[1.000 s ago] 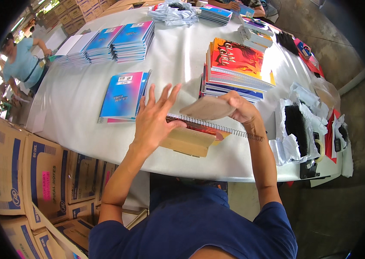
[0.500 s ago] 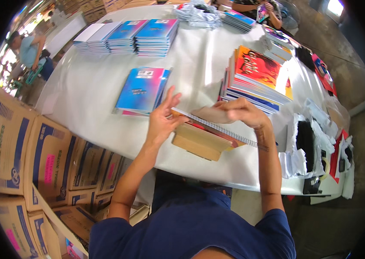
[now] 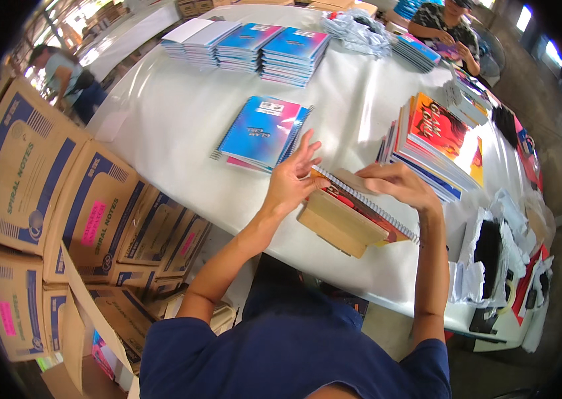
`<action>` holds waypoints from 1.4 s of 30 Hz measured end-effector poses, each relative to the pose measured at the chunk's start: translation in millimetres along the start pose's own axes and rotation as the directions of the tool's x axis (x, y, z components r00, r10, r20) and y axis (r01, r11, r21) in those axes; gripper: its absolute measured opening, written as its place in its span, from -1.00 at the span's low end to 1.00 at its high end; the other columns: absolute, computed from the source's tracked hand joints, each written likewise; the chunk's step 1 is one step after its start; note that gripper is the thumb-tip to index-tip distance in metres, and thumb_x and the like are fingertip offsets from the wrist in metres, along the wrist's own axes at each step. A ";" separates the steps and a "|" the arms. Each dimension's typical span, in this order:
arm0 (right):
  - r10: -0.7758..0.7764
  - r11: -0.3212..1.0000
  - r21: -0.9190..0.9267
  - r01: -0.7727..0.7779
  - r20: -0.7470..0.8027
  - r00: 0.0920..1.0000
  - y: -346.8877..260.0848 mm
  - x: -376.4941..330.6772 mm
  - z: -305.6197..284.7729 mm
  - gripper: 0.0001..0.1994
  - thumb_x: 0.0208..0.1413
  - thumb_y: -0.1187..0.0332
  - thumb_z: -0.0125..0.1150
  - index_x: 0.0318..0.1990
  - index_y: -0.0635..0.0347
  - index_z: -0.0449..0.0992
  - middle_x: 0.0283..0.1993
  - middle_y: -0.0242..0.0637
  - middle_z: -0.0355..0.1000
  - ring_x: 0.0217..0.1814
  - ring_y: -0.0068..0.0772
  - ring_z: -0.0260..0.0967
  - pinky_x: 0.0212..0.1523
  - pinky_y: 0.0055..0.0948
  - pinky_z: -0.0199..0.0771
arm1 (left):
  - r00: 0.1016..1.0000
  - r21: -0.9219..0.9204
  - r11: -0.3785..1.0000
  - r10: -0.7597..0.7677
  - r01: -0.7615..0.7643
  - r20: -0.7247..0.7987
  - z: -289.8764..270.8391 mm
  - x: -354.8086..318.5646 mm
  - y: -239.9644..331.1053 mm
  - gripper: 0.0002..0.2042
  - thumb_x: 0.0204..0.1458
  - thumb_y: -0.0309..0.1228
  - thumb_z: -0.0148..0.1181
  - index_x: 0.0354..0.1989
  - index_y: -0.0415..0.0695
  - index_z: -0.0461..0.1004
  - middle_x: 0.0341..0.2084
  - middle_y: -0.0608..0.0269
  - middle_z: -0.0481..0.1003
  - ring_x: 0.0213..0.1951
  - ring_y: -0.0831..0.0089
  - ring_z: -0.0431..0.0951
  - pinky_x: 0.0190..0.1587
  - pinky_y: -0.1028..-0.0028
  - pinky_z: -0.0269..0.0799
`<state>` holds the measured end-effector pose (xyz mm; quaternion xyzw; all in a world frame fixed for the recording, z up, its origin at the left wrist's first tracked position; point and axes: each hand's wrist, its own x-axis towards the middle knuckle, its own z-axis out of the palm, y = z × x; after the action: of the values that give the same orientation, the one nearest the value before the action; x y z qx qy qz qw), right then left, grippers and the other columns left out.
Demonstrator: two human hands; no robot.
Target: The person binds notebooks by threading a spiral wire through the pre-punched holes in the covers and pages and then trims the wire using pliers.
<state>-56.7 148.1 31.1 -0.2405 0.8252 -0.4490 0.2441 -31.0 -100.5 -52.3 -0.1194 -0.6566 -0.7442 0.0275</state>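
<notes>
A spiral notebook point(image 3: 352, 202) with a red-orange cover is held tilted above the near part of the table, its wire coil running along the upper edge. My left hand point(image 3: 292, 176) pinches its left end between thumb and a finger, the other fingers raised. Closed at the coil's far side, my right hand point(image 3: 402, 185) grips a grey-brown sheet point(image 3: 355, 181), partly hidden by the fingers. Below the red cover sticks out a brown cardboard piece point(image 3: 335, 225); how it joins the notebook I cannot tell. Beyond my left hand lie blue-and-pink spiral notebooks point(image 3: 261, 133).
Orange-topped notebooks point(image 3: 444, 133) are stacked to the right on the white-covered table point(image 3: 181, 146). Blue notebook stacks point(image 3: 292, 56) stand at the back. Torn wrapping point(image 3: 490, 259) lies at the right edge. Cartons point(image 3: 25, 166) fill the left. A co-worker point(image 3: 450, 33) handles something purple at the far right.
My view has swung, so the table and cartons sit further right and lower. Both hands keep their hold on the notebook and sheet. More of the co-worker shows.
</notes>
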 end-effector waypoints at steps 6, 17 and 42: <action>-0.095 0.969 0.220 0.113 -0.090 0.991 15.5 6.6 0.6 -0.44 0.12 -0.09 0.21 -0.02 0.30 0.59 -0.24 -0.30 0.50 -0.18 -0.47 0.34 -0.11 -0.44 0.35 | 0.998 -0.028 1.000 0.014 -0.012 0.067 -2.4 6.3 -4.8 -0.07 -0.12 -0.60 0.40 0.44 -0.03 -0.04 0.33 -0.07 0.17 0.21 0.23 0.38 0.14 0.39 0.41; -0.151 0.925 -0.367 0.100 -0.113 0.982 116.9 -44.9 15.8 -0.54 -0.07 0.20 0.40 0.03 0.10 0.58 0.08 0.00 0.46 0.15 -0.02 0.36 0.16 -0.17 0.33 | 0.954 -0.031 0.995 0.102 -0.098 0.280 -10.8 46.0 45.7 -0.64 0.17 -0.17 0.20 -0.27 -0.32 0.59 -0.04 0.01 0.54 -0.08 0.39 0.59 -0.06 0.44 0.49; -0.337 0.870 -0.491 -0.032 -0.642 0.689 27.6 -125.4 129.4 -0.60 0.01 0.33 0.30 0.08 -0.06 0.53 -0.15 -0.19 0.35 -0.15 -0.17 0.36 -0.12 -0.22 0.44 | 0.822 0.799 0.248 0.336 -0.548 0.460 65.9 -57.9 13.4 -0.42 0.02 -0.34 0.28 0.24 -0.23 0.31 0.21 0.07 0.35 0.28 -0.17 0.21 0.25 -0.03 0.14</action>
<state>114.4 158.0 -31.0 -0.1698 0.9130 -0.3140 -0.1973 37.2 -44.2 -44.5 -0.3362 -0.8889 -0.2063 0.2327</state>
